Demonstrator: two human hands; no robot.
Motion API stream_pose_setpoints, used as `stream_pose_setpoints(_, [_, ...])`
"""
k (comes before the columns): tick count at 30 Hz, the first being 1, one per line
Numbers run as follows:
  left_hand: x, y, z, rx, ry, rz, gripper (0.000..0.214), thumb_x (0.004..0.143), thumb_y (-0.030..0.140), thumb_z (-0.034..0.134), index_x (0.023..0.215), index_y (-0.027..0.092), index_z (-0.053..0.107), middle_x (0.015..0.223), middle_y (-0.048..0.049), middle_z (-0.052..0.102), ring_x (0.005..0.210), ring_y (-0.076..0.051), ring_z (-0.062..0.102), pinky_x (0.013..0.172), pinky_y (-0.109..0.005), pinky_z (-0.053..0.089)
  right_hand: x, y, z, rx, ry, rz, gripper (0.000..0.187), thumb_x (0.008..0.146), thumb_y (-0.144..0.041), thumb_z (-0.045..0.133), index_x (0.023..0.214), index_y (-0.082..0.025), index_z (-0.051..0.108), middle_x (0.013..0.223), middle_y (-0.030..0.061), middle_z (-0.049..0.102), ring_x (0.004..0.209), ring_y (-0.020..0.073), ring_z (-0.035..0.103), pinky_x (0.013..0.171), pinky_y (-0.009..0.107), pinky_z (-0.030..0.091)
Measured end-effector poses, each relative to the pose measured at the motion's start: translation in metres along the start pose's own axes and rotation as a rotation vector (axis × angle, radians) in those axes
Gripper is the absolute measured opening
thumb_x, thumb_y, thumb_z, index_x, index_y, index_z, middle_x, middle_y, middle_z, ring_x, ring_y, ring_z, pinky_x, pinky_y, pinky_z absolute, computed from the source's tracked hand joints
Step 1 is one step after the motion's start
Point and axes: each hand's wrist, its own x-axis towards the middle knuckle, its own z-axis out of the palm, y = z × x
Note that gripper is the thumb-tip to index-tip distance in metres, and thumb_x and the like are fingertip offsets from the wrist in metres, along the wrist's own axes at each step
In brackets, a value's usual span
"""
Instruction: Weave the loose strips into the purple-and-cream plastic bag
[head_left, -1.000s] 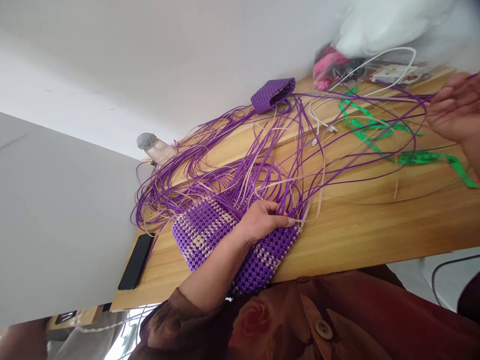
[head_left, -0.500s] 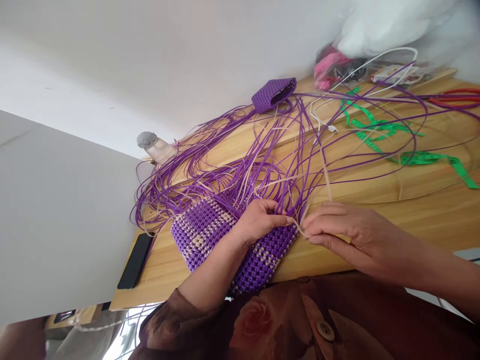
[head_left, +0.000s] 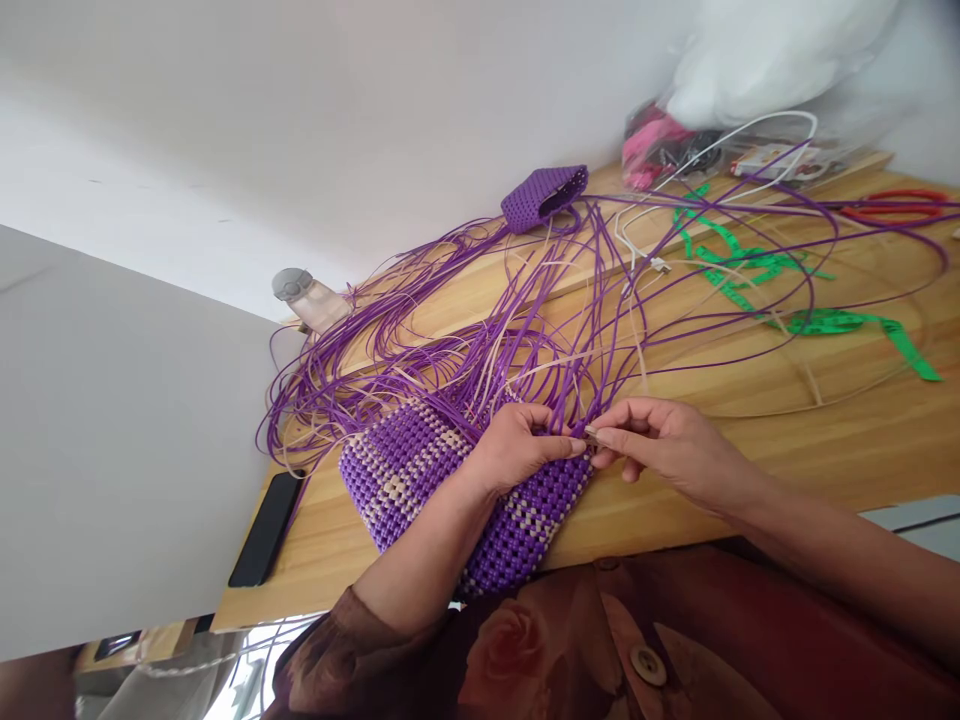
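Note:
A purple and cream woven basket (head_left: 405, 470) lies near the table's front edge, against my body. Long purple strands (head_left: 517, 320) and some cream ones fan out from its upper rim. My left hand (head_left: 525, 445) pinches at the basket's right rim, its thumb and forefinger closed on the strand work there. My right hand (head_left: 645, 440) meets it at the same corner, thumb and forefinger pinched on a cream strand. The strand's short end between the fingertips is mostly hidden.
A small purple woven piece (head_left: 541, 198) stands at the back. Green measuring tape (head_left: 825, 320), a white cable (head_left: 757, 125) and red-handled scissors (head_left: 900, 205) lie to the right. A black phone (head_left: 266, 530) and a grey-capped bottle (head_left: 315, 300) are at left.
My right hand has moved left and slightly up, closing the gap to my left fingertips at the basket's rim. My left hand keeps its pinch. The view has shifted slightly.

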Motion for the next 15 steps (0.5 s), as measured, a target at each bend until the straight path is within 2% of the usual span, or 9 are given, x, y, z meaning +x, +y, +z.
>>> stream_pose_setpoints(3, [0.0, -0.001, 0.0, 0.012, -0.002, 0.007, 0.036, 0.059, 0.041, 0.087, 0.071, 0.011, 0.068, 0.069, -0.0005, 0.065, 0.064, -0.01, 0.052, 0.067, -0.025, 0.039, 0.005, 0.0, 0.005, 0.076, 0.014, 0.026, 0.034, 0.073, -0.042, 0.08, 0.085, -0.018, 0.059, 0.068, 0.0051, 0.073, 0.062, 0.0157, 0.07, 0.053, 0.024, 0.055])
stream_pose_setpoints(7, [0.002, -0.005, -0.001, 0.022, -0.019, 0.021, 0.038, 0.06, 0.043, 0.086, 0.074, 0.011, 0.07, 0.07, -0.0005, 0.065, 0.063, -0.01, 0.052, 0.067, -0.025, 0.039, 0.011, -0.006, 0.012, 0.049, 0.001, -0.043, 0.031, 0.075, -0.036, 0.079, 0.091, -0.019, 0.059, 0.069, 0.0012, 0.071, 0.06, 0.0149, 0.069, 0.055, 0.026, 0.058])
stream_pose_setpoints(12, [0.003, -0.008, -0.001, 0.05, -0.008, 0.03, 0.036, 0.063, 0.043, 0.083, 0.074, 0.011, 0.07, 0.068, 0.0008, 0.062, 0.062, -0.009, 0.049, 0.065, -0.025, 0.037, 0.014, -0.011, 0.011, -0.152, -0.069, -0.074, 0.016, 0.084, -0.031, 0.066, 0.095, -0.018, 0.065, 0.073, 0.0027, 0.071, 0.062, 0.0145, 0.068, 0.057, 0.027, 0.057])
stream_pose_setpoints(14, [0.003, -0.009, -0.001, 0.065, -0.01, 0.041, 0.033, 0.064, 0.04, 0.082, 0.07, 0.012, 0.067, 0.065, 0.0027, 0.058, 0.061, -0.009, 0.046, 0.063, -0.024, 0.035, 0.011, -0.012, 0.011, -0.331, -0.055, -0.165, 0.014, 0.087, -0.03, 0.062, 0.095, -0.02, 0.067, 0.073, 0.0021, 0.07, 0.063, 0.0155, 0.067, 0.059, 0.029, 0.055])
stream_pose_setpoints(15, [0.003, -0.009, -0.001, 0.078, -0.006, 0.049, 0.031, 0.064, 0.038, 0.081, 0.068, 0.012, 0.065, 0.063, 0.0037, 0.055, 0.061, -0.008, 0.044, 0.063, -0.024, 0.034, 0.008, -0.013, 0.012, -0.474, -0.027, -0.255, 0.013, 0.088, -0.029, 0.06, 0.093, -0.02, 0.067, 0.073, 0.0023, 0.069, 0.065, 0.0163, 0.066, 0.06, 0.03, 0.054])
